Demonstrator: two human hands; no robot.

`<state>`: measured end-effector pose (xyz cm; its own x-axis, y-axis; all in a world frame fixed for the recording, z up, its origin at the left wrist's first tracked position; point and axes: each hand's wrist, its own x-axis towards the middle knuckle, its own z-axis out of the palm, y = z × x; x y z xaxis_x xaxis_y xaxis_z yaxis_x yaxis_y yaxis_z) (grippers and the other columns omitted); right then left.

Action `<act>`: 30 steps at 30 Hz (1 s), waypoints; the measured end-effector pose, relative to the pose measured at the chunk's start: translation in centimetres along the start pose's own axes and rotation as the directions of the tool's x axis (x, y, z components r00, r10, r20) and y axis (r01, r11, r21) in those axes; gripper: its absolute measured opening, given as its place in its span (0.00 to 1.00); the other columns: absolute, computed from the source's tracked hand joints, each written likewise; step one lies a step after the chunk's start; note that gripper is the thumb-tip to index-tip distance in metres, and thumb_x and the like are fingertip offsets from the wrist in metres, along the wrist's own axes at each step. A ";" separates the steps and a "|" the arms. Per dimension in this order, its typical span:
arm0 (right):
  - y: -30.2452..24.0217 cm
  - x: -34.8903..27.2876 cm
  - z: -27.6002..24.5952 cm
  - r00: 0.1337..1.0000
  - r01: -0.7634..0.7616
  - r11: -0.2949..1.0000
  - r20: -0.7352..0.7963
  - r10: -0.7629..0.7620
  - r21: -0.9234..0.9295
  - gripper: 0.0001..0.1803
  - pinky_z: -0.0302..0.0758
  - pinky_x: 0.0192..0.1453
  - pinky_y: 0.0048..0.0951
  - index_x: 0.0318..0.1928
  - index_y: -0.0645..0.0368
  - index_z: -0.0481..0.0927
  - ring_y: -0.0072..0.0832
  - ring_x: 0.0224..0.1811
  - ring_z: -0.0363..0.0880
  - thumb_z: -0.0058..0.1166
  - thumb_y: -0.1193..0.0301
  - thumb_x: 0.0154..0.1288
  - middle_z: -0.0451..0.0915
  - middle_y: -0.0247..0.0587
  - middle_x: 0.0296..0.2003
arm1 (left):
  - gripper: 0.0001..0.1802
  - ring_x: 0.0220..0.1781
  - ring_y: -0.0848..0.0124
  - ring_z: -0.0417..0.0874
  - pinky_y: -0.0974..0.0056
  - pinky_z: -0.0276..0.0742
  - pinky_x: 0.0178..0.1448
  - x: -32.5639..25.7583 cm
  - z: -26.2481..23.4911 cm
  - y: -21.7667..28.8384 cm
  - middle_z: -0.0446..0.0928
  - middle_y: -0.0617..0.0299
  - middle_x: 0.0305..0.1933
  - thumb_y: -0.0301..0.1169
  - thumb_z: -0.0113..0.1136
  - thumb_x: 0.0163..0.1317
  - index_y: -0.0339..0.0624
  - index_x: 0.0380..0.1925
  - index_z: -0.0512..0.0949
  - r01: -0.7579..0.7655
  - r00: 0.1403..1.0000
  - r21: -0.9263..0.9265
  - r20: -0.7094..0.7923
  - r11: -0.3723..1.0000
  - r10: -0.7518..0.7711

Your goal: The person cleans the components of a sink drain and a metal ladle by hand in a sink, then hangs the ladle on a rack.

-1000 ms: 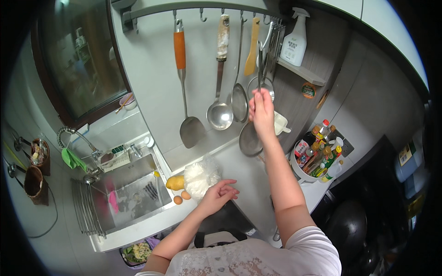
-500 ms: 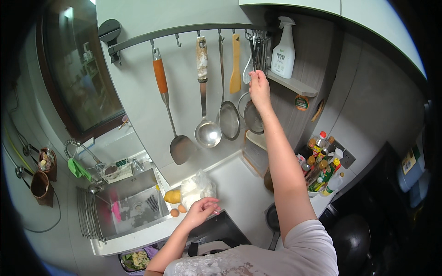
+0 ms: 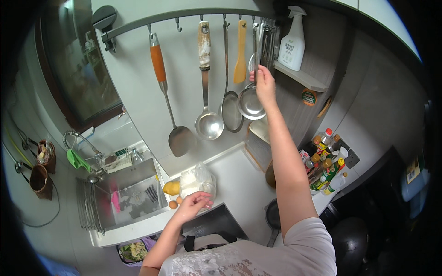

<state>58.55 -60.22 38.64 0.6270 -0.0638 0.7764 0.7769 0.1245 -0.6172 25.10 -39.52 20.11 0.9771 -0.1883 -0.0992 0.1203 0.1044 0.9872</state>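
Observation:
My right hand point(image 3: 265, 87) reaches up to the hanging rail and is closed round the handle of a round-bowled metal utensil point(image 3: 252, 103). That handle runs up toward a hook; whether its bowl is solid or mesh I cannot tell. Beside it hang a yellow spatula point(image 3: 240, 55) and a mesh strainer point(image 3: 233, 112). Low over the counter, my left hand point(image 3: 195, 203) holds nothing, its fingers loosely bent and apart. Just behind it sits a clear plastic bag with white contents point(image 3: 197, 179), next to a yellow potato-like item point(image 3: 171, 187) and brown eggs point(image 3: 173, 204).
A ladle point(image 3: 209, 125) and an orange-handled turner point(image 3: 181, 140) hang further left. On the right shelf stands a white spray bottle point(image 3: 293, 43). Sauce bottles point(image 3: 324, 165) crowd the counter's right side, near a small black pan point(image 3: 272, 214). The sink point(image 3: 133, 218) lies left.
The view has shifted slightly. My right hand now grips lower beside the rail, and the utensil's shiny round bowl faces me. My left hand stays near the bag.

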 end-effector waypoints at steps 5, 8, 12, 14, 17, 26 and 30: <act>0.3 -1.2 -1.2 0.984 0.039 0.992 -0.168 -0.059 -0.123 0.17 0.73 0.49 0.24 0.49 0.70 0.70 0.27 0.42 0.77 0.37 0.70 0.70 0.77 0.46 0.41 | 0.12 0.35 0.68 0.81 0.66 0.77 0.43 -2.6 -5.4 -1.7 0.78 0.52 0.36 0.28 0.45 0.65 0.31 0.44 0.71 -0.009 0.986 0.026 -0.169 1.000 0.013; -1.5 -4.5 0.4 0.936 -0.045 0.997 -0.346 0.064 0.062 0.16 0.74 0.46 0.26 0.43 0.68 0.73 0.27 0.36 0.77 0.36 0.67 0.70 0.78 0.45 0.35 | 0.11 0.30 0.71 0.80 0.68 0.77 0.38 -5.7 -9.2 -3.0 0.78 0.56 0.32 0.31 0.47 0.65 0.33 0.37 0.73 -0.040 0.889 -0.055 -0.457 0.998 0.010; -7.9 -12.9 6.8 0.954 0.037 0.888 -0.282 0.106 0.459 0.14 0.59 0.26 0.22 0.24 0.59 0.63 0.20 0.21 0.58 0.32 0.70 0.68 0.61 0.32 0.18 | 0.09 0.29 0.71 0.79 0.68 0.77 0.37 -10.2 -14.3 -4.8 0.77 0.59 0.28 0.28 0.47 0.64 0.33 0.34 0.74 -0.069 0.707 0.060 -0.701 0.996 0.091; -8.6 -18.8 10.3 0.994 0.021 0.906 -0.102 0.025 0.422 0.17 0.56 0.24 0.24 0.19 0.56 0.59 0.20 0.20 0.56 0.32 0.68 0.67 0.58 0.31 0.17 | 0.09 0.27 0.74 0.78 0.70 0.76 0.36 -12.2 -16.7 -5.9 0.76 0.61 0.27 0.29 0.49 0.63 0.34 0.34 0.75 -0.051 0.610 0.022 -0.791 0.998 0.049; -10.1 -28.2 15.9 0.917 -0.237 0.949 0.370 0.149 0.206 0.10 0.65 0.28 0.23 0.28 0.63 0.70 0.21 0.25 0.67 0.39 0.71 0.64 0.70 0.36 0.23 | 0.09 0.26 0.75 0.77 0.71 0.75 0.35 -15.7 -20.6 -6.9 0.75 0.63 0.26 0.30 0.51 0.62 0.35 0.33 0.75 -0.056 0.504 -0.032 -0.864 0.998 0.001; -7.1 -36.6 36.2 0.208 -0.513 0.840 0.925 0.318 -0.173 0.08 0.68 0.31 0.28 0.39 0.59 0.72 0.31 0.27 0.72 0.46 0.73 0.58 0.73 0.45 0.25 | 0.24 0.53 0.54 0.72 0.60 0.68 0.55 -22.5 -31.9 -10.1 0.73 0.45 0.49 0.37 0.61 0.48 0.36 0.44 0.74 0.755 0.403 0.430 -0.900 0.495 0.167; -2.9 -39.7 40.8 0.283 0.138 0.965 0.943 0.177 -0.223 0.20 0.68 0.48 0.37 0.47 0.59 0.71 0.42 0.46 0.72 0.52 0.67 0.52 0.73 0.48 0.40 | 0.28 0.62 0.58 0.65 0.51 0.56 0.64 -22.2 -35.1 -11.0 0.71 0.49 0.54 0.45 0.60 0.48 0.41 0.48 0.74 0.837 0.493 0.467 -0.869 0.286 -0.023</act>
<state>29.10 -17.67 14.82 0.2612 0.9374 0.2305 0.8491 -0.1095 -0.5168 8.22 -2.23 7.06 0.6320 0.7537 -0.1804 0.7698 -0.5839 0.2577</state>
